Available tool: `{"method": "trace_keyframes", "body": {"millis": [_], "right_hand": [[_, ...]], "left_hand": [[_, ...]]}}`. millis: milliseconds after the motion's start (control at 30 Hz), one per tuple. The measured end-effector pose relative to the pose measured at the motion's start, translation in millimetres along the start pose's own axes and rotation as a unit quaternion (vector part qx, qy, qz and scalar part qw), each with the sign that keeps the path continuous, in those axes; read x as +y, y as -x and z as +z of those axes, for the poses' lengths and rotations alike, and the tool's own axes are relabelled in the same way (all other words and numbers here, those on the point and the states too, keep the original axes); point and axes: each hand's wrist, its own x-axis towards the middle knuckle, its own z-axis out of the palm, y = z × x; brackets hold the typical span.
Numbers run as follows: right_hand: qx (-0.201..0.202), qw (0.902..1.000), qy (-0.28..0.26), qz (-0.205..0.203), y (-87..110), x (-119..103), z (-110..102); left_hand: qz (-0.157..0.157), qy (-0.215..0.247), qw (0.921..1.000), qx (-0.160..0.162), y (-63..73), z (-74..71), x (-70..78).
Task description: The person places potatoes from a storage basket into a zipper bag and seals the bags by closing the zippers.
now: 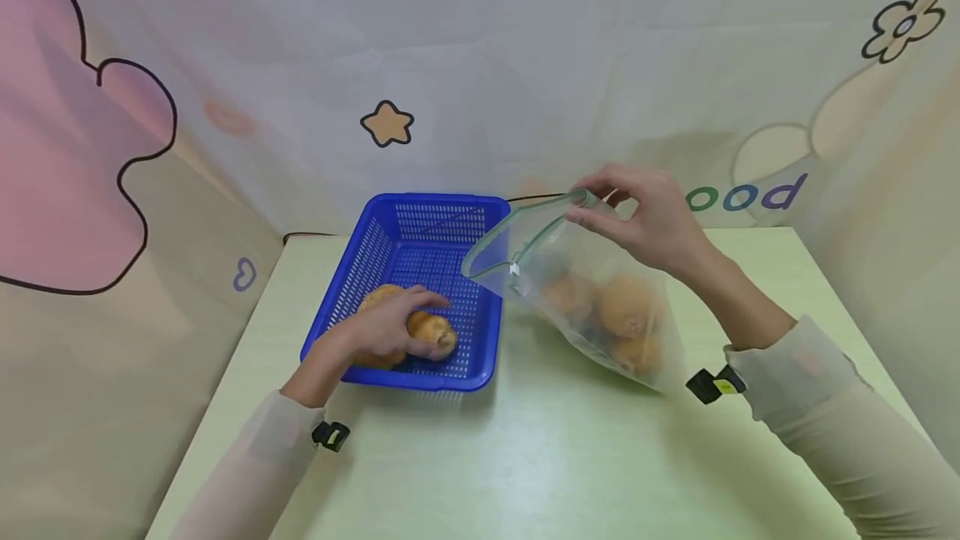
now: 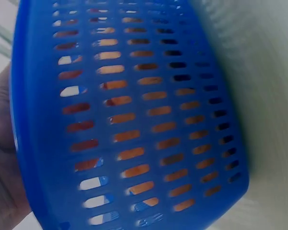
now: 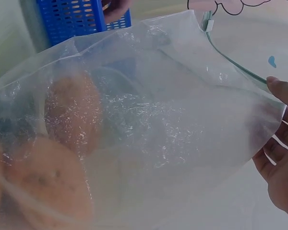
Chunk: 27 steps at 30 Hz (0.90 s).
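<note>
Left hand [image 1: 382,330], palm down, its fingers curled round a rounded, orange-brown produce piece [image 1: 437,337] inside the perforated blue plastic basket [image 1: 450,382]. Right hand [image 1: 651,219], raised, pinches the rim of a translucent slider-zip bag [image 1: 555,252] holding similar pieces [image 1: 626,307]

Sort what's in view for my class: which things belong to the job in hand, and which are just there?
Part of the job:
left hand, gripping a round item
blue basket around it
right hand, pinching the zip bag near its mouth
round items inside the bag

Just there:
table
printed backdrop
black wrist devices, worn
</note>
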Motion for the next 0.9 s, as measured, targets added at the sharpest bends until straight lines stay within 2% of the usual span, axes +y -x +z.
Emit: {"method": "trace_keyframes", "body": {"millis": [100,200,300,400,567,667,800,900], "right_hand": [[0.001,1.0,0.001,0.007,2.3,-1,-3],[0.001,0.9999,0.0,0.01,4.0,-2,-4],[0.0,1.0,-0.003,0.008,5.3,-2,-4],[0.0,1.0,-0.002,0.005,6.3,-3,-4],[0.001,1.0,-0.005,0.006,7.1,-2,-4],[-0.002,1.0,-0.007,0.002,7.2,-2,-3],[-0.014,0.9998,0.009,-0.01,7.4,-6,-2],[-0.031,0.9988,0.029,-0.026,6.4,-10,-1]], "left_hand": [[0.011,-0.032,0.9994,-0.007,-1.9,5.5,-0.7],[0.014,-0.058,0.9982,0.002,-3.5,8.8,-0.3],[0.012,-0.043,0.9986,0.028,-2.9,5.3,2.1],[0.024,0.006,0.9972,0.071,-2.1,-10.6,9.9],[0.059,0.08,0.9837,0.15,-2.4,-51.2,41.2],[0.077,0.106,0.9748,0.181,-7.9,-64.3,66.9],[0.113,0.101,0.9709,0.185,-21.6,-62.3,100.5],[0.139,0.087,0.9703,0.178,-31.1,-55.4,116.5]]}}
